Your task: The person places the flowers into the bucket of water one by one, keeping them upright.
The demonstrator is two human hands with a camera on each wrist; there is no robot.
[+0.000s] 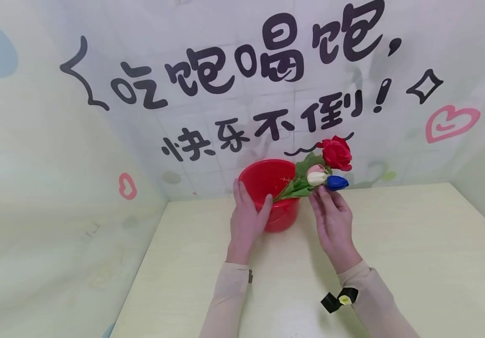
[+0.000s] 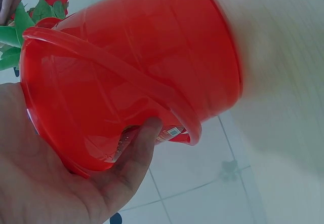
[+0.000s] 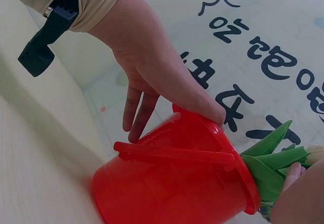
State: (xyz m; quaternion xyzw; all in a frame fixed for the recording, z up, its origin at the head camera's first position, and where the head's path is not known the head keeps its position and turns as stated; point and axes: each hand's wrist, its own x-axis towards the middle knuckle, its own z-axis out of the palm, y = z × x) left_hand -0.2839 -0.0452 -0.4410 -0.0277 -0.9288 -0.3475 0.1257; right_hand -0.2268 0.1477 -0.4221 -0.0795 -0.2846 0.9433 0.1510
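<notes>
A red plastic bucket [image 1: 282,218] stands on the table near the back wall. My left hand [image 1: 244,220] grips its left side at the rim, with the thumb at the near edge and fingers along the outside. At the bucket's right, my right hand [image 1: 333,220] holds a small bunch of artificial flowers just below the blooms. The bunch has a red rose [image 1: 337,153], a white tulip [image 1: 316,178], a pink tulip [image 1: 316,168] and a blue tulip [image 1: 337,183]. Its green leaves [image 3: 276,160] lean across the rim, stem ends towards the bucket's inside.
The bucket's red handle [image 2: 101,57] hangs down against its outside. A pale wooden table [image 1: 415,253] extends to both sides and towards me. Behind it hangs a white wall sheet [image 1: 208,28] with black lettering. A black wrist device [image 1: 331,303] sits on the right sleeve.
</notes>
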